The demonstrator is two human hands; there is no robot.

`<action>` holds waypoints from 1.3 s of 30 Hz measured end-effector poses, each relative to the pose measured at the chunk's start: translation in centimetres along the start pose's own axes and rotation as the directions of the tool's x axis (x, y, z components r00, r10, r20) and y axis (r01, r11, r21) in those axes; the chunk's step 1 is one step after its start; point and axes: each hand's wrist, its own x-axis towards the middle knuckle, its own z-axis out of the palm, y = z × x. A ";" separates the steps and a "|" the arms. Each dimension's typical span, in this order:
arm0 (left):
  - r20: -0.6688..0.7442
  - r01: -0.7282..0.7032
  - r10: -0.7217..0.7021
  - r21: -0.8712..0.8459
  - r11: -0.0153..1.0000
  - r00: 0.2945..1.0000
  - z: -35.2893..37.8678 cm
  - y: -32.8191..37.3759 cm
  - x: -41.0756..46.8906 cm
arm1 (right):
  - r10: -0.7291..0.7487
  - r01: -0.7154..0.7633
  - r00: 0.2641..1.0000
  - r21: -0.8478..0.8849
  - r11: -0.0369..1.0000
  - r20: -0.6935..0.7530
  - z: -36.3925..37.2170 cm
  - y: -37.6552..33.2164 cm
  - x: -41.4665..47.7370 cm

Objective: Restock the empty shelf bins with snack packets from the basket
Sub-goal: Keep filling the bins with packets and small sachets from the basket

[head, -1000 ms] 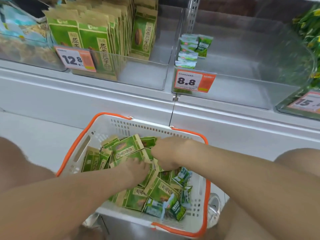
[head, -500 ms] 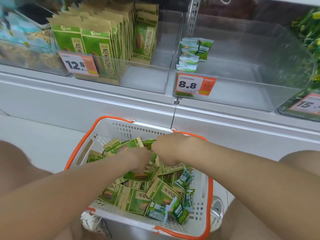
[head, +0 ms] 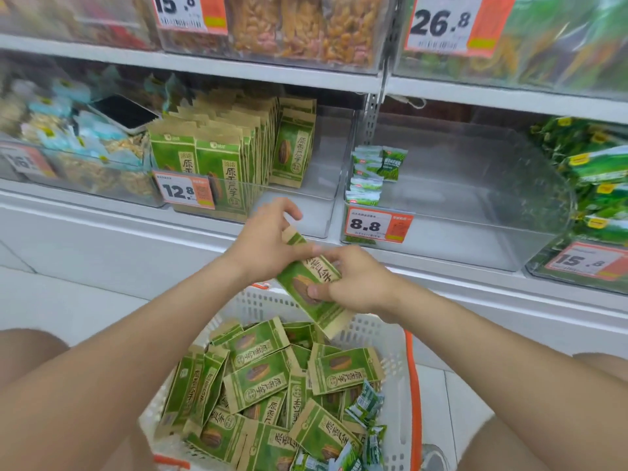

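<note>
Both hands hold one green-and-tan seed packet [head: 314,283] above the white basket [head: 390,338] with orange rim. My left hand [head: 268,239] pinches its upper end; my right hand [head: 353,283] grips its middle with thumb on the front. The basket holds several like packets [head: 261,372] and small green-white sachets [head: 365,406]. In front, a clear bin [head: 306,212] tagged 12.8 has upright rows of the same packets [head: 217,158] on its left side. The bin [head: 458,198] tagged 8.8 holds a few sachets [head: 370,171] at its left.
A white shelf ledge [head: 136,239] runs below the bins. Bins of other snacks stand to the left [head: 78,154] and right [head: 598,185], with a filled upper shelf [head: 299,28] above. My bare knees flank the basket on the pale floor.
Both hands have come up out of the basket with one seed packet between them, toward the 12.8 bin. The view has tilted up, showing the upper shelf.
</note>
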 end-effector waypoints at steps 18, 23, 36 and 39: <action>-0.220 0.033 -0.224 -0.639 0.768 0.949 -2.4 2.4 0.4 | -0.218 0.338 0.876 0.225 0.914 -0.430 0.3 -3.6 2.6; -0.262 0.015 -0.204 -0.579 0.815 0.943 -3.6 2.0 1.8 | -0.180 0.322 0.847 0.211 0.923 -0.501 0.0 -5.8 4.7; -0.558 -0.038 0.256 0.371 0.928 0.790 -9.9 -0.2 7.4 | 0.009 0.125 0.673 0.126 0.984 -0.740 -0.5 -12.9 14.6; -0.519 -0.054 0.378 0.534 0.844 0.767 -10.0 -1.1 8.5 | 0.163 -0.027 0.712 0.206 0.978 -0.683 -0.8 -12.3 17.9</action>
